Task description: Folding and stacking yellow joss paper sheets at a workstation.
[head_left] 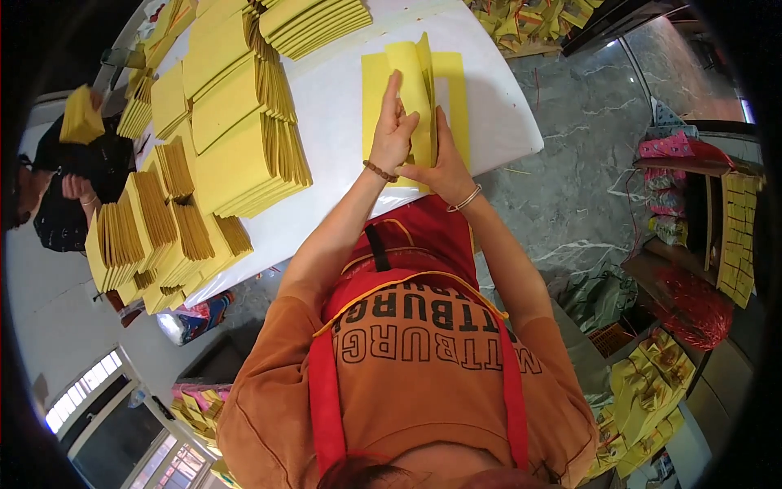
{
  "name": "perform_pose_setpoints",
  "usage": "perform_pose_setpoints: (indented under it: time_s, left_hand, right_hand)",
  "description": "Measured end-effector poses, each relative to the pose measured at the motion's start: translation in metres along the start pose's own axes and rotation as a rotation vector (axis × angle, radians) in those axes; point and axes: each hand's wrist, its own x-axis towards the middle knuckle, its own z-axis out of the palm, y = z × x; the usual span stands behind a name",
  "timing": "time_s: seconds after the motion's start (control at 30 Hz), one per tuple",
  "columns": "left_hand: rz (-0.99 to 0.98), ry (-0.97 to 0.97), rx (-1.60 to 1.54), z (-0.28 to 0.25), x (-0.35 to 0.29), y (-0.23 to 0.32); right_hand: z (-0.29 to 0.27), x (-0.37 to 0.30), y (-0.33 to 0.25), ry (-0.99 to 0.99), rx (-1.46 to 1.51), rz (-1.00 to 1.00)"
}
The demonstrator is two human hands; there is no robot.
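Observation:
A yellow paper sheet (411,69), partly folded over with an upright flap, lies at the near side of the white table. My left hand (393,134) rests along its left side, fingers stretched out together and thumb apart. At the near right edge of the fold, my right hand (444,163) holds the paper between its thumb and its straightened fingers. Under both hands is more flat yellow paper (454,81), with a pale patch showing to the right of the fold.
Stacks of folded yellow paper (236,122) cover the left part of the white table (330,102). At the far left, another person (77,179) holds a yellow bundle (81,116). Loose yellow papers (648,399) are heaped at lower right, near shelves with red netting (692,306).

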Motion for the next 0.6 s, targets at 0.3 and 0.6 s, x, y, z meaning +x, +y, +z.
perform_pose_setpoints:
  time_s: [0.3,0.6]
  left_hand:
    - [-0.170,-0.076,0.189,0.007,-0.001,0.025]
    - [-0.192,-0.083,0.048,-0.005,0.000,0.011]
  right_hand:
    - [-0.003,0.000,0.003,0.000,-0.213,0.062]
    - [0.000,-0.001,-0.004,0.028,-0.062,0.052]
